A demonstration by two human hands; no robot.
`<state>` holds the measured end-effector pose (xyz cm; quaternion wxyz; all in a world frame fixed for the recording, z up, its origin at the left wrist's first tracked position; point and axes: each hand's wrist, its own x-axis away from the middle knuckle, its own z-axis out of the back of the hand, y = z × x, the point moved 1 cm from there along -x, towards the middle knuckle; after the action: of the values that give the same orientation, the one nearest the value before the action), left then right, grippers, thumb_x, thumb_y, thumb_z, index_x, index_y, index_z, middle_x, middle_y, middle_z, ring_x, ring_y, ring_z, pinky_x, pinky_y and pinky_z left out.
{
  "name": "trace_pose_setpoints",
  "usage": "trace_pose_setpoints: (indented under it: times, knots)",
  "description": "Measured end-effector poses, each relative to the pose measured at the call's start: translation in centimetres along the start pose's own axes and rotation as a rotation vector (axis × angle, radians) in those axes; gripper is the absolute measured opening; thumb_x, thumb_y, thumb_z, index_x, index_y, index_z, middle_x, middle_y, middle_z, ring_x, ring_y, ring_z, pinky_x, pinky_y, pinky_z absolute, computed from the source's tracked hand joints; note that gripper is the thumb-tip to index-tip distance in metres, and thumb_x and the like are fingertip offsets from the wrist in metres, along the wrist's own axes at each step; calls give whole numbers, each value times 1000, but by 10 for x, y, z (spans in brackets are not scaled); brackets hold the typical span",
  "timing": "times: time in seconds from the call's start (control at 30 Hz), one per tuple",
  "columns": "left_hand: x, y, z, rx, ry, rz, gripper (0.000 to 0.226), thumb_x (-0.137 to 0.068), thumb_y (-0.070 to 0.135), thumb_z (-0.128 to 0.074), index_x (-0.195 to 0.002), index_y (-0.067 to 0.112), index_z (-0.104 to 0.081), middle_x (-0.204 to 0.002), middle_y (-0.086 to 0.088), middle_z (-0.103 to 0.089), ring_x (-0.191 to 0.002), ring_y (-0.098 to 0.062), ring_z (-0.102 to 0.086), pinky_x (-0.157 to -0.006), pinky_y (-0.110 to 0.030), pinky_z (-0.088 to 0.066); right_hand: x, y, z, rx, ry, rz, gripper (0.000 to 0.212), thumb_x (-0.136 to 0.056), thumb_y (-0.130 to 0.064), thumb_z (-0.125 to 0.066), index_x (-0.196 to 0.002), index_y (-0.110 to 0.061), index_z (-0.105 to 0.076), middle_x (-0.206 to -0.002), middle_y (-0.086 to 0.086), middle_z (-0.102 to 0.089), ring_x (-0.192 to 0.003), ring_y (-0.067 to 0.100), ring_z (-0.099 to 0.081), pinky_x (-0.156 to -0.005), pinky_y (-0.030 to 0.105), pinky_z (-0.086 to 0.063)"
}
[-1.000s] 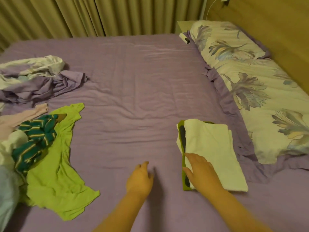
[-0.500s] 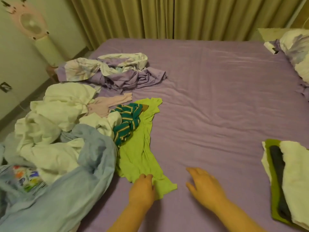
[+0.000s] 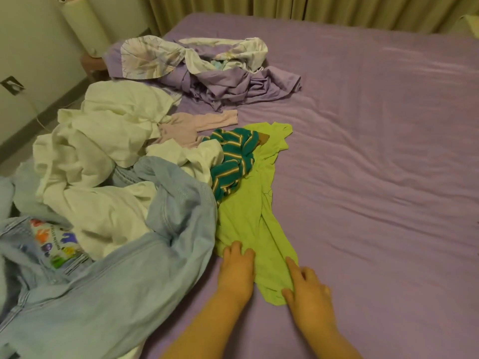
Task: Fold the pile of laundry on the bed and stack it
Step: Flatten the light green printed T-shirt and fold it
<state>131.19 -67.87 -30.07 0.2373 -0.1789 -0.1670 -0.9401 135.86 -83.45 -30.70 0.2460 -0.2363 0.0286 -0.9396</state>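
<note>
Hands on the green shirt

Both hands have come over from the folded stack, which is out of the picture now, to the pile. The left hand (image 3: 237, 270) lies flat on the low end of the green shirt (image 3: 255, 211) at the bottom middle of the frame, fingers mostly straight, gripping nothing. The right hand (image 3: 307, 287) touches the shirt's tip with loose, spread fingers. The pile of laundry (image 3: 108, 161) fills the left side of the purple bed (image 3: 375, 177). I think the green shirt gets folded next, and lots of clothes are still left.
</note>
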Motion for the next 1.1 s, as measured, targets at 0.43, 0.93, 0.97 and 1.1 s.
trace_pose_setpoints:
  times: [0.43, 0.93, 0.97, 1.1]
  knots:
    - [50, 57, 143, 726, 243, -149, 10, -86, 21, -68, -79, 14, -66, -87, -1, -64, -83, -21, -60, -77, -35, -48, 61, 19, 189, -730, 498, 116, 19, -85, -4, -65, -103, -8, -71, -101, 6, -70, -94, 23, -62, -77, 23, -40]
    - [219, 206, 401, 1068, 447, -406, 18, -96, 28, -55, -94, 10, -57, -85, -3, -55, -75, -13, -50, -66, -25, -41, 235, 42, 490, -1244, 672, 457, 21, -89, 3, -58, -92, -17, -65, -83, 5, -64, -60, 10, -66, -50, 25, -54]
    - [229, 215, 412, 1058, 467, -417, 18, -95, 28, -55, -95, 10, -57, -84, -1, -55, -73, -12, -50, -63, -23, -40, 247, 45, 503, -1252, 674, 481, 21, -89, 5, -55, -92, -14, -64, -84, 6, -63, -59, 11, -66, -49, 25, -54]
    - [261, 245, 446, 1062, 543, -435, 21, -95, 27, -56, -101, 8, -60, -90, -2, -59, -76, -10, -54, -66, -23, -44, 285, 61, 547, -1246, 662, 581, 16, -89, 6, -55, -93, -7, -63, -78, 10, -64, -58, 11, -66, -51, 22, -54]
